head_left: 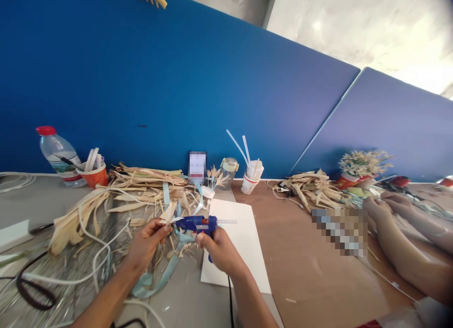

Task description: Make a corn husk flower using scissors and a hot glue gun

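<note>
My right hand [220, 250] is wrapped round the handle of a blue hot glue gun [193, 223], which points left with a clear glue stick [227, 221] sticking out of its back. My left hand [151, 233] pinches a pale dried husk piece [169, 212] right at the gun's nozzle. Whether nozzle and husk touch, I cannot tell. Light blue ribbon [169, 276] curls over the table below my hands. Under the right hand lies a white sheet [235, 243].
Dried corn husks [148, 180] are heaped at the back left, near a plastic bottle [60, 153] and an orange cup [95, 174]. White cables [102, 252] cross the left side. A white paper cup [249, 182] holds glue sticks. At right, another person's hands [385, 205] work beside more husks [314, 189].
</note>
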